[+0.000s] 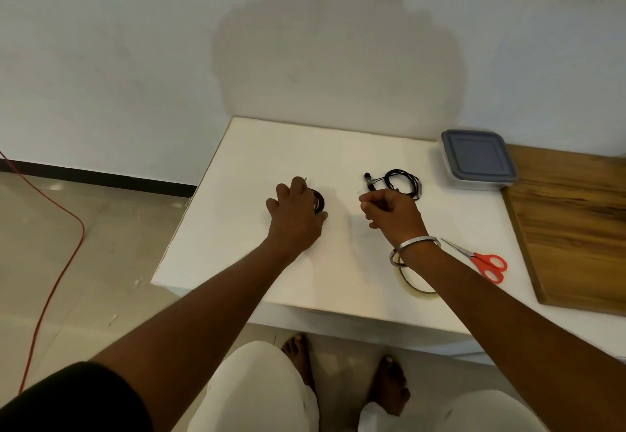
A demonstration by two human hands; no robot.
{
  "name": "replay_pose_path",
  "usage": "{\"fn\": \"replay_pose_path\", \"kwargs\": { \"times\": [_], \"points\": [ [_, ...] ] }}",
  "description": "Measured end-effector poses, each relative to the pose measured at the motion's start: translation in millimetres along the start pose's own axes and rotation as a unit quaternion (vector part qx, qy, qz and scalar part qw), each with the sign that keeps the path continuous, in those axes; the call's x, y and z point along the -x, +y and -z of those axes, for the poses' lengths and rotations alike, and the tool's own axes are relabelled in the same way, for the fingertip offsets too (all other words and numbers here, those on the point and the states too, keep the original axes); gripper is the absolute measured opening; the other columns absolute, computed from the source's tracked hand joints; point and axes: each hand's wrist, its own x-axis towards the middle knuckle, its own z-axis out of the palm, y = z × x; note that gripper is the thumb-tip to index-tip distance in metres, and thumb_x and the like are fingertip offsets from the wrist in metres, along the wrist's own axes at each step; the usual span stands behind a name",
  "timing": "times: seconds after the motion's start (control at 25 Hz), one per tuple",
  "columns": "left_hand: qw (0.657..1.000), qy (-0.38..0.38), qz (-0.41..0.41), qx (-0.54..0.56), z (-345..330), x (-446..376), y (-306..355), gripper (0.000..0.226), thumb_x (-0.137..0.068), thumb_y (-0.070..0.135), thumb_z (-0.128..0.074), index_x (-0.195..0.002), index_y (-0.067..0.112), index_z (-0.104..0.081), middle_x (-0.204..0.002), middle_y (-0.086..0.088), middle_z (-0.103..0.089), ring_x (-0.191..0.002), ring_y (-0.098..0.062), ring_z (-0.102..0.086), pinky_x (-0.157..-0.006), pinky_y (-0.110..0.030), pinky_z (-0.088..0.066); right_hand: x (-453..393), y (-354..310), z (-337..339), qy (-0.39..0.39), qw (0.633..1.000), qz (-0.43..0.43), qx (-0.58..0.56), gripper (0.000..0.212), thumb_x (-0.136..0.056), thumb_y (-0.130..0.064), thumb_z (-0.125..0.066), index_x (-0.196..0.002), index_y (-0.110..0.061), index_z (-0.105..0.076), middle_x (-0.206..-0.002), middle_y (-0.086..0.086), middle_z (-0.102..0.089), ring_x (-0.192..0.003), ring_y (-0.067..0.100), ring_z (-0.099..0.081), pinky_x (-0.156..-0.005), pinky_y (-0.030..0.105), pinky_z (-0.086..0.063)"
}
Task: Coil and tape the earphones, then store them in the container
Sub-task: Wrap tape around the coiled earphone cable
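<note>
On the white table (pixel 237 228), my left hand (pixel 294 214) presses down on a coiled black earphone cable (pixel 319 201), whose loops show at the hand's right side. A second coiled black earphone set (pixel 403 182) lies further right, earbuds pointing left. My right hand (pixel 393 211) hovers just in front of that second coil, fingers pinched together; whether a small piece of tape sits between them cannot be told. A clear container with a grey lid (pixel 477 158) stands shut at the back right.
Red-handled scissors (pixel 484 262) lie at the right. A clear tape roll (pixel 413 284) rests under my right forearm. A wooden board (pixel 576 228) covers the table's right side. A red cable (pixel 61 262) runs across the floor on the left.
</note>
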Motion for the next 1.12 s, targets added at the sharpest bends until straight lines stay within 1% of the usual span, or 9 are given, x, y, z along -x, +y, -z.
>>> {"fn": "replay_pose_path", "kwargs": {
  "times": [0.2, 0.28, 0.36, 0.48, 0.64, 0.72, 0.84, 0.96, 1.12],
  "points": [
    [0.993, 0.016, -0.029, -0.113, -2.4, -8.6, 1.4, 0.024, -0.089, 0.03, -0.06, -0.101, 0.009, -0.059, -0.117, -0.006, -0.046, -0.103, -0.028, -0.044, -0.073, -0.036, -0.029, 1.6, 3.3, 5.0, -0.003, 1.0, -0.006, -0.002, 0.014, -0.086, -0.005, -0.06, -0.094, -0.015, -0.068, -0.088, 0.001, -0.067, -0.076, 0.011, -0.06, -0.065, 0.02, -0.054],
    [0.98, 0.022, -0.064, -0.185, 2.1, -3.9, 2.4, 0.021, -0.064, 0.019, -0.077, -0.076, 0.01, -0.061, -0.089, -0.006, -0.054, -0.078, -0.026, -0.051, -0.06, -0.031, -0.028, 2.8, 3.3, 5.2, -0.005, 1.0, -0.01, -0.007, 0.015, -0.087, -0.005, -0.059, -0.094, -0.015, -0.068, -0.091, 0.001, -0.067, -0.076, 0.009, -0.06, -0.064, 0.018, -0.054],
    [0.965, 0.031, -0.09, -0.244, 4.1, -1.3, 0.7, 0.025, -0.043, 0.005, -0.072, -0.061, 0.011, -0.055, -0.073, -0.005, -0.051, -0.061, -0.023, -0.048, -0.054, -0.027, -0.024, 4.0, 3.5, 4.4, -0.009, 1.0, -0.013, -0.012, 0.016, -0.087, -0.004, -0.058, -0.095, -0.014, -0.068, -0.093, 0.0, -0.067, -0.077, 0.007, -0.06, -0.063, 0.015, -0.053],
    [0.96, 0.034, -0.109, -0.256, 5.2, 4.1, -3.9, 0.026, -0.043, 0.0, -0.064, -0.066, 0.008, -0.056, -0.078, -0.006, -0.052, -0.061, -0.023, -0.046, -0.053, -0.027, -0.024, 5.2, 4.3, 3.6, -0.012, 1.0, -0.018, -0.012, 0.016, -0.087, -0.005, -0.058, -0.095, -0.016, -0.068, -0.095, 0.0, -0.068, -0.08, 0.01, -0.061, -0.065, 0.018, -0.053],
    [0.968, 0.023, -0.091, -0.231, 5.9, 2.5, -11.1, 0.026, -0.055, 0.015, -0.081, -0.07, 0.012, -0.06, -0.091, -0.003, -0.053, -0.071, -0.024, -0.048, -0.055, -0.03, -0.029, 5.6, 5.2, 3.9, -0.014, 1.0, -0.024, -0.012, 0.017, -0.087, -0.006, -0.059, -0.092, -0.02, -0.068, -0.097, 0.002, -0.068, -0.082, 0.013, -0.062, -0.065, 0.02, -0.053],
    [0.969, 0.033, -0.098, -0.225, 7.7, 0.4, -11.7, 0.026, -0.054, 0.01, -0.082, -0.067, 0.014, -0.059, -0.093, -0.002, -0.052, -0.075, -0.025, -0.048, -0.057, -0.032, -0.031, 6.0, 5.5, 4.3, -0.013, 0.999, -0.025, -0.018, 0.018, -0.087, -0.006, -0.058, -0.089, -0.021, -0.067, -0.096, 0.002, -0.068, -0.082, 0.014, -0.061, -0.066, 0.02, -0.053],
    [0.947, 0.05, -0.137, -0.285, 10.4, 1.6, -10.6, 0.025, -0.048, -0.004, -0.065, -0.063, 0.014, -0.056, -0.086, -0.003, -0.052, -0.072, -0.024, -0.048, -0.056, -0.031, -0.026, 6.7, 5.5, 5.6, -0.013, 0.999, -0.027, -0.025, 0.017, -0.088, -0.005, -0.058, -0.092, -0.018, -0.068, -0.095, 0.002, -0.068, -0.082, 0.013, -0.061, -0.067, 0.02, -0.053],
    [0.94, 0.041, -0.156, -0.301, 7.6, 1.6, -19.2, 0.021, -0.057, -0.006, -0.045, -0.063, 0.011, -0.056, -0.08, -0.005, -0.051, -0.067, -0.023, -0.046, -0.054, -0.029, -0.024, 7.5, 6.7, 5.7, -0.015, 0.999, -0.029, -0.027, 0.017, -0.088, -0.005, -0.058, -0.095, -0.017, -0.068, -0.094, -0.001, -0.068, -0.08, 0.011, -0.061, -0.069, 0.022, -0.054],
    [0.967, 0.053, -0.145, -0.2, 7.1, -5.0, -28.1, 0.018, -0.061, -0.002, -0.065, -0.067, 0.008, -0.052, -0.067, -0.005, -0.05, -0.058, -0.024, -0.048, -0.052, -0.027, -0.023, 9.5, 7.3, 3.1, -0.021, 0.999, -0.037, -0.032, 0.018, -0.087, -0.005, -0.058, -0.093, -0.018, -0.068, -0.091, -0.002, -0.068, -0.079, 0.01, -0.061, -0.071, 0.024, -0.054]
  ]
}}
